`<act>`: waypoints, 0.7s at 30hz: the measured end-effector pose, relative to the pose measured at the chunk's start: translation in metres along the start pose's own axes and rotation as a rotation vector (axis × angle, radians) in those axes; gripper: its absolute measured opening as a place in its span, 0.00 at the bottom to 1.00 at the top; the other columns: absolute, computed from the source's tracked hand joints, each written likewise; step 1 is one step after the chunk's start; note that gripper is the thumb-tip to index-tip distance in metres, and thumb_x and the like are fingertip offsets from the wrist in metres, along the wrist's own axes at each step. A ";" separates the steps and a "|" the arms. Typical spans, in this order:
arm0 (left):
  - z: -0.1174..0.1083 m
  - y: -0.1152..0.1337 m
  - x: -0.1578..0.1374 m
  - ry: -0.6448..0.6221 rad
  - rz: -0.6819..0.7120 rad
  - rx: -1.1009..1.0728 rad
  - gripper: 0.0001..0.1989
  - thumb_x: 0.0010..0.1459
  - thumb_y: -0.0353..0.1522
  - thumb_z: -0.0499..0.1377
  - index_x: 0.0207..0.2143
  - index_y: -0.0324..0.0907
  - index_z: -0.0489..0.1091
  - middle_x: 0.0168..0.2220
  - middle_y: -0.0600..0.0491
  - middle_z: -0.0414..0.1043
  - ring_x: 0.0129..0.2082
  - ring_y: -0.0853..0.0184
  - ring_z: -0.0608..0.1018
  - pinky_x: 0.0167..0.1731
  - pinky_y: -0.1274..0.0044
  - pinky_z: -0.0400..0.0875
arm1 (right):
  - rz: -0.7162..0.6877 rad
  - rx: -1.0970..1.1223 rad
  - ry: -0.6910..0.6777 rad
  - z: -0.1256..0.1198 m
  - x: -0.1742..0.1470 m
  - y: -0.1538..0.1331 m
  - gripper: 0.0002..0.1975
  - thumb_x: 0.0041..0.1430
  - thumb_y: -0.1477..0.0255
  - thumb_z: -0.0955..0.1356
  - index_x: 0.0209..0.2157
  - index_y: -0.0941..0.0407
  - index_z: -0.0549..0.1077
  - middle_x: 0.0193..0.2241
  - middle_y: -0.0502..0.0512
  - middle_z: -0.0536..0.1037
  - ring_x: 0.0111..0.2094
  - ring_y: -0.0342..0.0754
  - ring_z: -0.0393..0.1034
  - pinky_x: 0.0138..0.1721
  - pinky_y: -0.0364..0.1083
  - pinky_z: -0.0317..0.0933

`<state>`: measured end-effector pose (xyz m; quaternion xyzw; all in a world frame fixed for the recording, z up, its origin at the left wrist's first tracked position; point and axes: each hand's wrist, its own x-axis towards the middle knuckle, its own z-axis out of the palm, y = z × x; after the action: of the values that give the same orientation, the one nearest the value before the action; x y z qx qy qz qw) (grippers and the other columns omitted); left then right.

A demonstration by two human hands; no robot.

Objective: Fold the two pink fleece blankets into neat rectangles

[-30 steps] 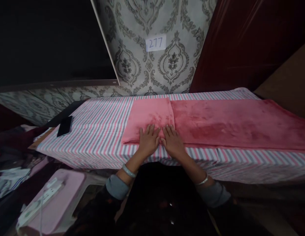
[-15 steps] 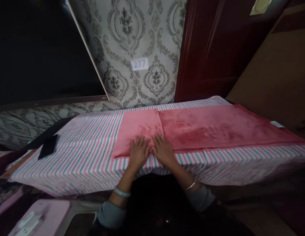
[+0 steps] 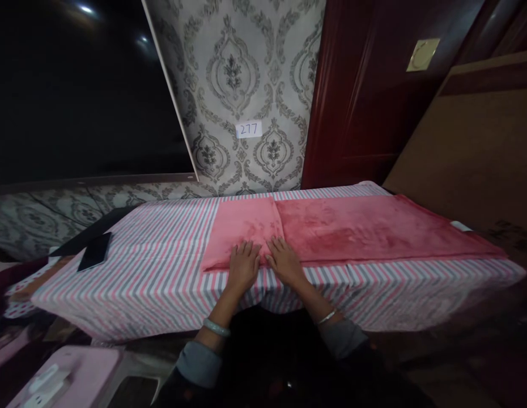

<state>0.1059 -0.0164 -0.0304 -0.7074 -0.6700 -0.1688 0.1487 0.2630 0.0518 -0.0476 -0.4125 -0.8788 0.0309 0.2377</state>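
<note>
A long pink plush blanket (image 3: 352, 226) lies flat on a table spread with a striped cloth (image 3: 161, 243). Its left end is folded over into a doubled section, whose edge runs front to back near the middle. My left hand (image 3: 244, 263) rests flat on the front of that folded section, fingers stretched out. Close beside it, my right hand (image 3: 285, 262) presses with spread fingers where the fold's edge meets the lower layer. A small white tag shows at the blanket's far right end.
A dark phone (image 3: 96, 251) lies on the cloth at the left. Behind stand a large black screen (image 3: 85, 96) and a patterned wall with a paper marked 277 (image 3: 249, 129). A cardboard sheet (image 3: 471, 153) leans at the right. A pink stool-like surface (image 3: 80, 368) is at lower left.
The camera view has tilted up slightly, so the table appears lower. Both hands stay nearly in place on the blanket, and its fold looks the same.
</note>
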 end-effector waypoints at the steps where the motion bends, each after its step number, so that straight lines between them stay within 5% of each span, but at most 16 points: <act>1: 0.000 0.001 0.000 0.006 -0.002 -0.007 0.21 0.69 0.33 0.48 0.60 0.42 0.69 0.62 0.42 0.70 0.62 0.51 0.70 0.61 0.54 0.62 | -0.006 -0.002 0.011 0.000 0.000 0.001 0.25 0.71 0.67 0.60 0.65 0.61 0.65 0.67 0.64 0.62 0.68 0.60 0.53 0.66 0.59 0.53; 10: -0.006 -0.015 0.003 0.157 -0.025 -0.210 0.17 0.67 0.31 0.49 0.50 0.41 0.75 0.53 0.44 0.77 0.56 0.58 0.76 0.58 0.60 0.67 | 0.063 -0.048 0.012 -0.005 -0.005 -0.004 0.24 0.72 0.64 0.60 0.66 0.55 0.65 0.68 0.64 0.59 0.68 0.61 0.53 0.64 0.62 0.53; 13: -0.019 -0.049 0.013 0.205 -0.236 -0.243 0.20 0.66 0.30 0.47 0.51 0.39 0.75 0.54 0.41 0.76 0.57 0.55 0.75 0.59 0.59 0.66 | 0.055 -0.043 0.011 -0.004 -0.004 -0.003 0.25 0.72 0.64 0.60 0.66 0.55 0.65 0.68 0.64 0.60 0.67 0.61 0.54 0.64 0.61 0.54; 17: -0.038 -0.100 0.030 0.003 -0.637 -0.236 0.21 0.62 0.31 0.49 0.51 0.33 0.75 0.52 0.35 0.77 0.56 0.51 0.76 0.56 0.62 0.69 | 0.036 -0.047 0.076 -0.001 -0.006 -0.001 0.24 0.72 0.65 0.59 0.64 0.57 0.68 0.66 0.64 0.64 0.65 0.62 0.57 0.62 0.61 0.56; 21: -0.041 -0.132 0.048 -0.143 -0.818 -0.246 0.18 0.63 0.36 0.52 0.37 0.34 0.79 0.37 0.36 0.81 0.44 0.51 0.82 0.42 0.69 0.73 | 0.025 -0.034 0.121 0.005 -0.008 0.001 0.23 0.71 0.65 0.60 0.63 0.57 0.69 0.64 0.64 0.66 0.64 0.63 0.59 0.61 0.61 0.58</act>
<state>-0.0256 0.0159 0.0256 -0.4061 -0.8787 -0.2430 -0.0625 0.2663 0.0473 -0.0556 -0.4286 -0.8579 -0.0061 0.2831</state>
